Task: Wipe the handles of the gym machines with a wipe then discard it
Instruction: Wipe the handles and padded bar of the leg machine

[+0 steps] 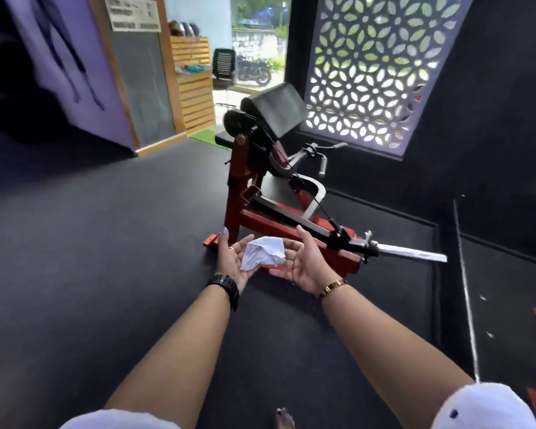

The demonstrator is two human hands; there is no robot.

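Head view of a person standing on a dark rubber floor in front of a gym machine with a red steel frame. Both forearms reach forward with the palms turned up and towards each other. The left hand is spread flat, fingers straight and slightly apart; a ring shows on one finger and a black watch sits on the wrist. The right hand is likewise spread, fingers relaxed and only slightly bent, with a gold bracelet on the wrist. A crumpled white wipe lies loosely between the two hands, resting on the left fingers and touching the right fingertips; neither hand pinches it. The wipe is well apart from the machine's grey handles, which project from a curved arm on the far right of the frame, below an angled black pad. A chrome bar extends to the right from the low end of the machine, near the floor. Behind the machine, a white cut-out floral screen fills a window in the black wall. Through an open doorway at the back stand a black chair and a motorcycle. A bare foot shows at the lower edge.
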